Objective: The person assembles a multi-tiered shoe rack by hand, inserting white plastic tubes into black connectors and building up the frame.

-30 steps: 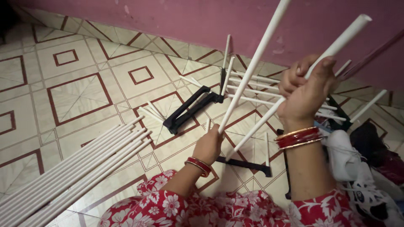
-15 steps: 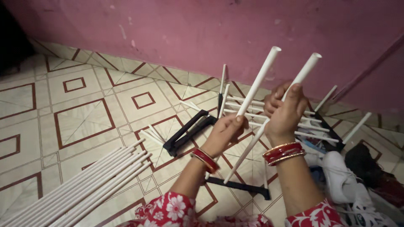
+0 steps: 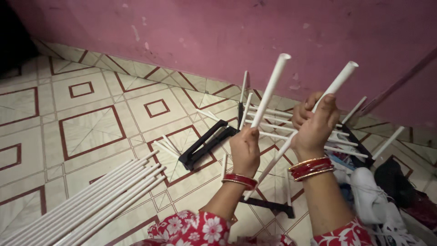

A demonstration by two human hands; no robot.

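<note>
From the head camera, the left hand (image 3: 245, 148) has its fingers wrapped tight around the lower end of a white tube (image 3: 269, 91), which rises past the fingertips and tilts toward the pink wall (image 3: 218, 36). The right hand (image 3: 314, 123) has its fingers clamped on a second white tube (image 3: 337, 83), which slants up beyond the fingers and runs down below the palm toward the tiled floor (image 3: 86, 123). Below and to the left of the left fingers lies a bundle of long white tubes (image 3: 91, 200). Just beyond both sets of fingers, black frame pieces (image 3: 205, 143) with short white rods (image 3: 273, 111) rest on the floor
</note>
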